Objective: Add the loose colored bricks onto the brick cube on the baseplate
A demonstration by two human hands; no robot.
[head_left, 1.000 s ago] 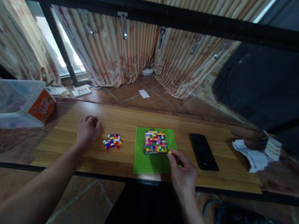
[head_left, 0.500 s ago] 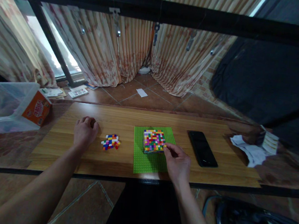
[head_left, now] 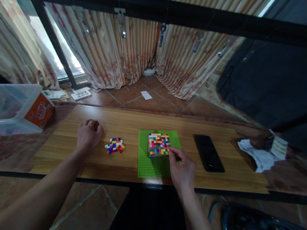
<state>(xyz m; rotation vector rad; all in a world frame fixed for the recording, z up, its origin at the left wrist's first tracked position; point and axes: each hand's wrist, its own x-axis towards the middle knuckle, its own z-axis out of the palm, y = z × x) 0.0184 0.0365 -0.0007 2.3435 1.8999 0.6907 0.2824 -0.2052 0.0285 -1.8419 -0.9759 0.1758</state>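
A flat-topped block of many-coloured toy bricks (head_left: 159, 145) sits on a green studded baseplate (head_left: 151, 169). My right hand (head_left: 183, 169) is at the block's right edge, thumb and forefinger pinched together against it. Whatever lies between those fingertips is too small to make out. To the left, my left hand (head_left: 89, 134) rests on the table with its fingers curled in; anything inside it is hidden. Between that hand and the baseplate lies a small pile of loose toy bricks (head_left: 115, 146) in blue, white, orange, red and yellow.
A black phone (head_left: 209, 153) lies on the wooden table (head_left: 125, 121), right of the baseplate. Crumpled white paper (head_left: 259, 155) is beyond the right end. A clear plastic bin (head_left: 8, 109) with an orange label stands at the left. A dark bar crosses the view above.
The yellow spot seen at my right fingertips earlier is no longer plain, and the fingers stay at the block's edge. My left hand keeps its place; the view shifts slightly.
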